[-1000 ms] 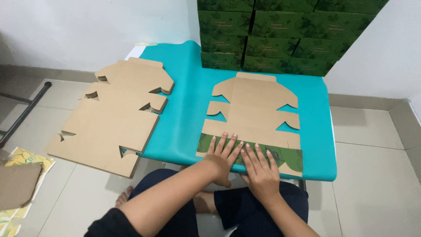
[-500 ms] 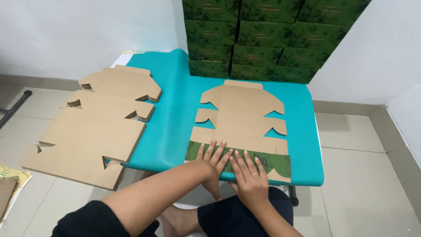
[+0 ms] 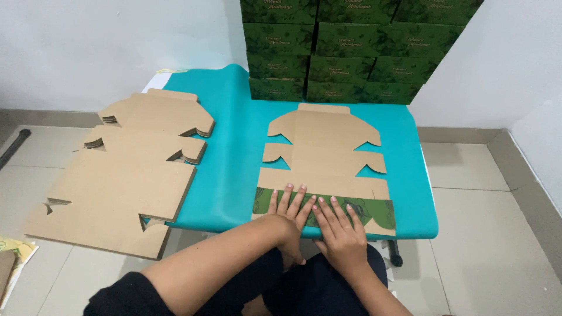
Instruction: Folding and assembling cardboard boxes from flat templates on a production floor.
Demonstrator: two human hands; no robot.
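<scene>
Flat brown die-cut cardboard box blank on teal bench | left hand, right hand: released, flat on folded green flap at 6 o'clock | risk: uneven pressure skews crease, blank slides.

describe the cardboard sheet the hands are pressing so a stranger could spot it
On the teal table, before the stacked green boxes, lies one flat brown box blank. Unlike the thick blank stack beside it, it is single, its near flap folded over showing green print.

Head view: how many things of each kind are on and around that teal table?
Hands: 2, left hand and right hand
Single cardboard blank: 1
Pile of cardboard blanks: 1
Stack of green boxes: 1
Teal table: 1
Total: 6
</scene>
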